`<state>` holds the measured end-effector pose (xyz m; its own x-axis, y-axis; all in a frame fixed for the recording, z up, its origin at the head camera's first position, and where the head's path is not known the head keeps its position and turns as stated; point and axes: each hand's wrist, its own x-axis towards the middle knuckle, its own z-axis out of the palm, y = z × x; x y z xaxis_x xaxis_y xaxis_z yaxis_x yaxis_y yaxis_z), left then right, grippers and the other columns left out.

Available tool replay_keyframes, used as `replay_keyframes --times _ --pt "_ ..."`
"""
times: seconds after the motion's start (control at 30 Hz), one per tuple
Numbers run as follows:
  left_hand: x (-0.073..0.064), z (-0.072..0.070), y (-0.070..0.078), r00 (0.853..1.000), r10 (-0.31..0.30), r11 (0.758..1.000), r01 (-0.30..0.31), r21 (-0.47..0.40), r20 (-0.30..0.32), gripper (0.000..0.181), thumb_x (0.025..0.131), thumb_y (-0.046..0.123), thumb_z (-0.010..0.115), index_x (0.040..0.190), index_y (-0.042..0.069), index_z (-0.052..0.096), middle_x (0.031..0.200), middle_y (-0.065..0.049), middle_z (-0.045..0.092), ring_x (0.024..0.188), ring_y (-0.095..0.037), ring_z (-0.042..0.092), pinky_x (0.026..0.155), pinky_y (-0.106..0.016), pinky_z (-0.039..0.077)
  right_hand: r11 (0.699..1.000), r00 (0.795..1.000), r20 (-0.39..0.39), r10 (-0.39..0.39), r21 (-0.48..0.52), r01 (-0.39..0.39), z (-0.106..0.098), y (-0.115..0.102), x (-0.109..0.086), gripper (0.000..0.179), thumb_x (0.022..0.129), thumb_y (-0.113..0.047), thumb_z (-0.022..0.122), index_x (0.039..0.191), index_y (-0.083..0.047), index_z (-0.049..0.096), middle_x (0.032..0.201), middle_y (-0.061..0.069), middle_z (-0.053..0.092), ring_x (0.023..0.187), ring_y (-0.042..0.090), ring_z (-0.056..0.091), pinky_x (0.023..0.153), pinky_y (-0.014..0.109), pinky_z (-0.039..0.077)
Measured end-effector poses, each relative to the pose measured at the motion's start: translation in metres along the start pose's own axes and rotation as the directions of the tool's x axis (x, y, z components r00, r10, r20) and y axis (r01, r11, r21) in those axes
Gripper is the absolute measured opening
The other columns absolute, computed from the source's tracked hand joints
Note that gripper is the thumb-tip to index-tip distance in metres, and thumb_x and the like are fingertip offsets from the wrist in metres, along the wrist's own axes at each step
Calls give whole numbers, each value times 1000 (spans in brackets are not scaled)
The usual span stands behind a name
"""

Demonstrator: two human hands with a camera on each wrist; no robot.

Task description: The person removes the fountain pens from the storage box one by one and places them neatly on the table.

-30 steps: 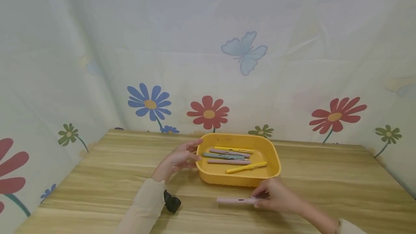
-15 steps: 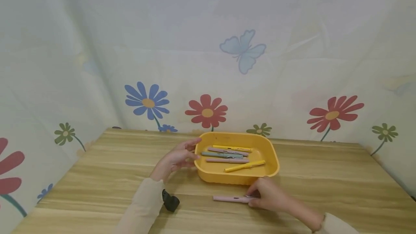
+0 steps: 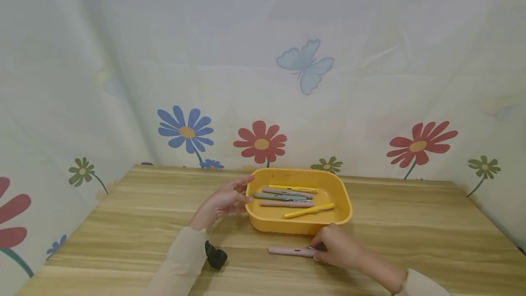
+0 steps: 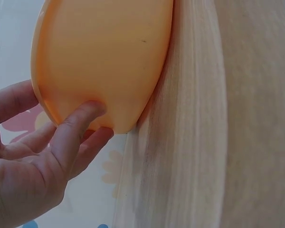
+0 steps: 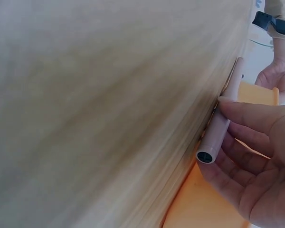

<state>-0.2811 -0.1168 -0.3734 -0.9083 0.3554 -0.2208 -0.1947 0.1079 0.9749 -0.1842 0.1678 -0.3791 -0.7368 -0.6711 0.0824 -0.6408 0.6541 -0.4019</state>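
On the wooden table, a yellow plastic box (image 3: 287, 227) holds several pens: yellow pens (image 3: 309, 211), pinkish pens (image 3: 286, 204) and a grey-green pen (image 3: 279, 197). My left hand (image 3: 225, 199) rests against the box's left end, its thumb and fingers spread over the outer wall (image 4: 109, 52). In front of the box, my right hand (image 3: 338, 246) pinches a pale pink pen (image 3: 287, 251) by its clip end. That pen lies level along the tabletop, pointing left. The right wrist view shows the thumb on the pink pen (image 5: 219, 128) and fingers curled on its other side.
A black wrist device (image 3: 216, 256) sits at the left sleeve. Behind the table (image 3: 411, 223) hangs a pale curtain (image 3: 230, 58) printed with flowers and a butterfly. The box stands toward the table's back edge.
My right hand and the pink pen have shifted slightly left along the table, mostly in the first half second. The left hand keeps its place at the box, and the view shifts a little.
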Motion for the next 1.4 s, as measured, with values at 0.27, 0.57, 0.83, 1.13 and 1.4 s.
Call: replay_keyframes --times 0.27,0.57,0.83,1.13,1.4 --pt "-2 1 -4 1000 15 1000 -15 3 8 67 79 -7 54 140 10 33 146 -17 28 123 -36 42 86 -45 50 998 1000 5 -29 -59 29 2 -2 -2 4 70 -8 72 74 -9 71 61 -13 56 54 -5 36 45 13 34" --pt "-1 1 2 1000 9 1000 -10 13 6 67 80 -6 53 141 12 31 147 -16 27 123 -34 42 87 -43 50 995 998 -16 -61 -78 60 -5 4 -3 14 66 -2 72 80 -6 73 69 -6 66 58 -4 41 48 12 37" --pt "-3 1 6 1000 -12 1000 11 18 11 68 81 -7 52 142 13 30 148 -15 26 126 -34 39 90 -46 47 995 998 -4 -63 -77 63 -6 6 -7 12 66 0 70 76 -7 72 66 -9 62 57 -3 38 49 12 35" --pt "-3 -2 6 999 -6 1000 6 0 39 69 81 -8 52 143 11 27 149 -16 24 127 -35 37 91 -48 45 996 999 22 -37 -80 39 -8 5 -5 10 68 -2 70 76 -9 70 67 -11 61 57 -2 38 50 13 35" --pt "-2 -2 4 999 13 1000 -13 6 45 68 81 -7 52 142 10 28 148 -17 25 127 -36 37 90 -48 46 998 998 -24 -57 13 57 -19 4 -14 15 69 -5 72 84 -5 71 75 -5 65 66 -1 50 56 15 45"
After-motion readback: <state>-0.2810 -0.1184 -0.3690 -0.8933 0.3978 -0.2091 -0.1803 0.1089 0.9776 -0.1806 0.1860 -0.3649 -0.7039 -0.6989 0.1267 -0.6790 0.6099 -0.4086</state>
